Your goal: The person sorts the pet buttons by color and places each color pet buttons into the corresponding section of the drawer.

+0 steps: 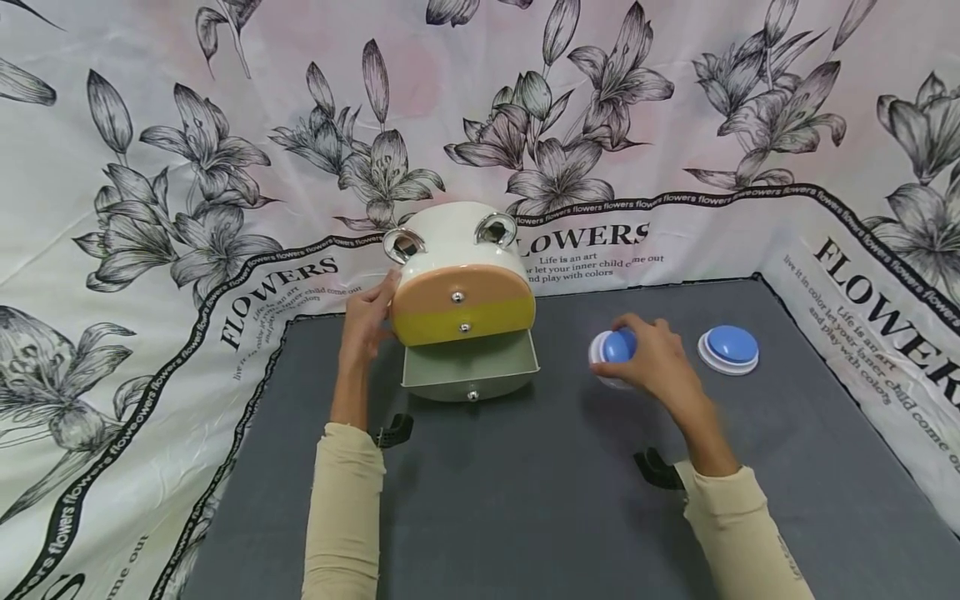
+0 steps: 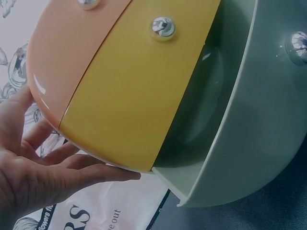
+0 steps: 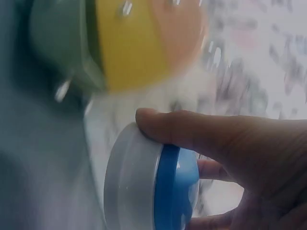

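A small drawer box (image 1: 450, 225) with a white rounded body, two silver ring eyes and three drawer fronts stands toward the back. Its green bottom drawer (image 1: 472, 387) is pulled out, and its inside shows in the left wrist view; the orange and yellow drawers are closed. My left hand (image 1: 363, 321) rests against the box's left side, fingers fairly straight along the edge. To the right of the box, my right hand (image 1: 660, 358) grips a blue and white push button (image 1: 617, 346) by its white rim, thumb on one side and fingers on the other.
A second blue and white push button (image 1: 731, 348) sits on the grey tabletop (image 1: 510, 500), to the right of my right hand. White cloth (image 1: 420, 83) printed with lilies and lettering hangs behind and along both sides. Dark straps (image 1: 660, 471) stick out near both wrists.
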`<act>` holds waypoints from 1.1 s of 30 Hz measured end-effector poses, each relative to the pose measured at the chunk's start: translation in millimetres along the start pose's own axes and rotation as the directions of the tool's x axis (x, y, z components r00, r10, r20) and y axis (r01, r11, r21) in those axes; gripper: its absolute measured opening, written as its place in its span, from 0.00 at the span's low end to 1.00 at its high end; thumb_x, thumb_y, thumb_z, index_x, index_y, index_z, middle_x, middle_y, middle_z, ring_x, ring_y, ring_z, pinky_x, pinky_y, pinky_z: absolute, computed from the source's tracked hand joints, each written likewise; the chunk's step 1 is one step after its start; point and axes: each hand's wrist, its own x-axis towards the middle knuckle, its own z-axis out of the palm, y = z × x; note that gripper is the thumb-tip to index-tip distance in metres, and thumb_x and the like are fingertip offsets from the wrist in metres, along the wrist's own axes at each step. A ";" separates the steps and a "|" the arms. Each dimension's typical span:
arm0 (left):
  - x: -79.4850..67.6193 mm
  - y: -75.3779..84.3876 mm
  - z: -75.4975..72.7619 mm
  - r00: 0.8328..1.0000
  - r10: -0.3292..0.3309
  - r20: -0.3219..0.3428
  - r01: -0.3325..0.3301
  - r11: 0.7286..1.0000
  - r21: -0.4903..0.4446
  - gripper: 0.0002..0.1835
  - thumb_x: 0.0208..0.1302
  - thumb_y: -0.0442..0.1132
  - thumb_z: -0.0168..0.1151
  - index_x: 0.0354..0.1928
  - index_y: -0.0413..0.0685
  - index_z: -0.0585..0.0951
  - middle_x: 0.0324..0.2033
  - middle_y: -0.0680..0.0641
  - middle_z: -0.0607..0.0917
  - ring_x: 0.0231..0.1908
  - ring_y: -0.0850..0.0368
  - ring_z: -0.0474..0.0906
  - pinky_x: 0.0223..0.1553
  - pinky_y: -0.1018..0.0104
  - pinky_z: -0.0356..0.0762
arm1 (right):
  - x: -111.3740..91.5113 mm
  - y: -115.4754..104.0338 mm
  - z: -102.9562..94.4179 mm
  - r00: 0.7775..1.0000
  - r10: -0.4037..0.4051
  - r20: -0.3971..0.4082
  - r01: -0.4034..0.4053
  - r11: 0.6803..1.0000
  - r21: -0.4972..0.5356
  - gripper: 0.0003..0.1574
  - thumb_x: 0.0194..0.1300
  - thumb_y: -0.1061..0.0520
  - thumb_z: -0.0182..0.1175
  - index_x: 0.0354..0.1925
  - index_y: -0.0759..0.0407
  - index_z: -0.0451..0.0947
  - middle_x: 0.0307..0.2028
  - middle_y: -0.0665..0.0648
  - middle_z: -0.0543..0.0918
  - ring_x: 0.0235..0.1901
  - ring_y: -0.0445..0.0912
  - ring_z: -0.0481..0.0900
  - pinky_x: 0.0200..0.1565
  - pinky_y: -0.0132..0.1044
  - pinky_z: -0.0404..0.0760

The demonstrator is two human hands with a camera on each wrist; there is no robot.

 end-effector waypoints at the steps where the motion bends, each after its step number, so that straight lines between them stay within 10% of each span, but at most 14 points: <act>1: 0.3 -0.4 -0.5 1.000 0.000 -0.004 0.000 1.000 0.002 0.37 0.65 0.65 0.69 0.70 0.54 0.77 0.71 0.41 0.76 0.72 0.41 0.74 0.62 0.31 0.79 | 1.5 -11.8 2.1 1.000 -0.023 0.003 0.023 1.000 0.007 0.46 0.57 0.42 0.78 0.66 0.60 0.73 0.57 0.79 0.71 0.55 0.73 0.73 0.46 0.65 0.82; 16: 2.0 -2.7 -1.7 1.000 0.014 -0.004 -0.014 1.000 -0.019 0.37 0.66 0.64 0.68 0.70 0.52 0.78 0.71 0.39 0.77 0.72 0.39 0.73 0.61 0.27 0.77 | 40.3 -149.8 92.8 0.941 -0.330 0.078 0.323 0.942 0.093 0.48 0.58 0.46 0.80 0.67 0.59 0.66 0.46 0.62 0.83 0.45 0.56 0.83 0.48 0.48 0.85; 33: 3.1 -5.1 -0.3 0.999 0.025 -0.022 -0.026 1.000 -0.007 0.37 0.66 0.64 0.69 0.70 0.52 0.78 0.70 0.38 0.78 0.72 0.38 0.73 0.59 0.26 0.78 | 47.9 -158.4 159.7 0.952 -0.285 -0.111 0.284 0.958 -0.026 0.34 0.57 0.50 0.81 0.53 0.62 0.76 0.41 0.69 0.87 0.40 0.67 0.87 0.40 0.61 0.87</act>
